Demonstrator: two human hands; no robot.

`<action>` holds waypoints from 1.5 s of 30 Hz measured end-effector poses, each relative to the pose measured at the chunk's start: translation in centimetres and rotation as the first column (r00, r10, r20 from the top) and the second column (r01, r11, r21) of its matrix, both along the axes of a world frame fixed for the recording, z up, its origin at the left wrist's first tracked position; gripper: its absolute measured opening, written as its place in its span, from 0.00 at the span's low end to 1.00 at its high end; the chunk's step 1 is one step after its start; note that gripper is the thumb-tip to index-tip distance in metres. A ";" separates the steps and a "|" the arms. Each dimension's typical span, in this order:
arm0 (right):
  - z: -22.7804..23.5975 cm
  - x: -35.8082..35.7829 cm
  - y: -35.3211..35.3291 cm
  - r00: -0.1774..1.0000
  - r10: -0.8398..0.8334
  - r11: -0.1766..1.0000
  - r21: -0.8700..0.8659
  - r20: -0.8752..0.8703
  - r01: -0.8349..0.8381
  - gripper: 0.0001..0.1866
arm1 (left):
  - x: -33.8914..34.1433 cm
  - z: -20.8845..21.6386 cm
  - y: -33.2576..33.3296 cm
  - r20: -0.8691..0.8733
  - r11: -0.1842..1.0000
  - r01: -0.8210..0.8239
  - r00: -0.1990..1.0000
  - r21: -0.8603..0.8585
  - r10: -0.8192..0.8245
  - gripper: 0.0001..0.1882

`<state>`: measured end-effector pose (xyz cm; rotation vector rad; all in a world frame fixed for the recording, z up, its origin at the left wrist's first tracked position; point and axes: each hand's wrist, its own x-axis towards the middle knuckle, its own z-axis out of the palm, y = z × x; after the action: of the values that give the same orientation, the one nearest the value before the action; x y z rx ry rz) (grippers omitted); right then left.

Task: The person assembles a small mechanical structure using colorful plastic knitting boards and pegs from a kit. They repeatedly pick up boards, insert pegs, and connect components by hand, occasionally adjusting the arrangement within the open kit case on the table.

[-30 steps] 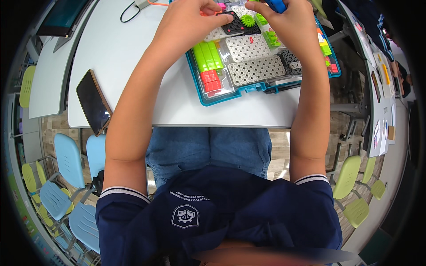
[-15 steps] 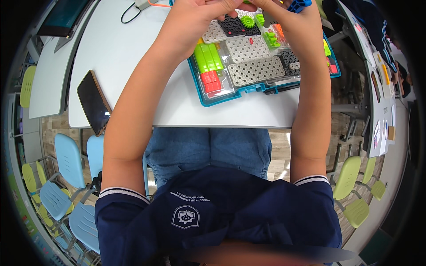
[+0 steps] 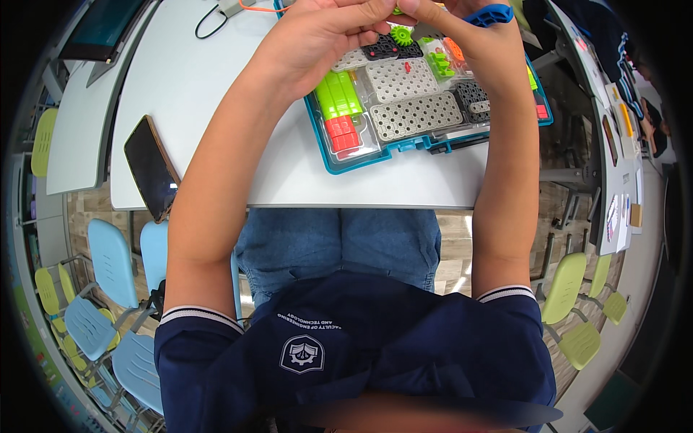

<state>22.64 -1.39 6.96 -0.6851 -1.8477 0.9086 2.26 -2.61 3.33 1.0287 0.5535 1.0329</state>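
Observation:
My left hand [image 3: 328, 29] and my right hand [image 3: 473, 36] meet over an open parts case at the top edge of the view, partly cut off. Their thumbs come together at a small bright-green plastic piece [image 3: 398, 10], and both hands are closed on it. A blue curved plastic piece [image 3: 489, 16] shows at the back of my right thumb; what it joins is hidden. Beneath the hands lies the teal-rimmed parts case [image 3: 339, 167], with pale perforated plates [image 3: 416, 115], a green gear [image 3: 401, 35], green blocks [image 3: 338, 95] and red blocks [image 3: 342, 135].
A dark-screened phone [image 3: 152, 169] lies at the left edge of the white table [image 3: 216, 72]. A cable [image 3: 207, 23] runs near the far side. Blue chairs [image 3: 113, 263] stand at left, green chairs [image 3: 565, 289] at right. A monitor [image 3: 105, 29] is on the neighbouring table.
My left hand has shifted slightly right and its fingers have curled. The blue piece has turned and now looks longer and curved. The case and phone stay in place.

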 end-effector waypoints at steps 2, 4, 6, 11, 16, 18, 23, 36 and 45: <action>0.0 -0.1 0.1 1.000 0.006 0.999 0.036 0.024 -0.007 0.11 | -0.1 0.1 0.1 -0.008 1.000 0.024 1.000 0.017 -0.024 0.16; 0.0 -0.2 0.1 0.998 0.007 0.993 0.120 0.068 -0.015 0.14 | -0.1 0.1 0.1 -0.022 1.000 0.012 1.000 0.029 -0.012 0.16; -0.1 0.0 -0.3 0.984 -0.146 0.964 0.237 0.100 0.119 0.16 | 0.0 0.0 0.0 -0.041 0.999 -0.034 0.999 0.036 0.035 0.17; -0.3 0.4 0.7 0.964 -0.186 0.958 0.182 -0.191 0.221 0.17 | 0.3 0.2 -0.2 -0.016 0.995 -0.094 0.995 0.022 0.095 0.17; -0.6 1.4 2.1 0.870 -0.092 0.983 0.096 -0.484 0.157 0.16 | 0.6 0.4 -0.3 0.038 0.994 -0.111 0.993 -0.018 0.111 0.17; -0.6 2.0 2.0 0.862 -0.030 0.999 0.022 -0.505 0.047 0.16 | 0.7 0.3 -0.1 0.048 0.991 -0.126 0.991 -0.033 0.128 0.19; -0.4 1.8 1.7 0.861 -0.076 0.994 0.028 -0.503 0.104 0.25 | 0.9 -0.3 -0.1 -0.188 0.923 -0.327 0.912 0.202 0.364 0.21; -1.3 0.5 1.8 0.955 0.050 0.924 0.376 -0.292 0.066 0.46 | 0.9 0.4 -1.0 -0.263 0.877 -0.407 0.843 0.256 0.468 0.14; -1.5 0.2 1.6 0.952 0.075 0.931 0.362 -0.296 0.040 0.46 | 0.7 -0.1 -0.5 -0.212 0.879 -0.392 0.866 0.272 0.453 0.12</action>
<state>22.81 0.21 5.51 -0.2775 -1.6795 0.6149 2.94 -3.08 3.20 1.2901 0.9368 1.3771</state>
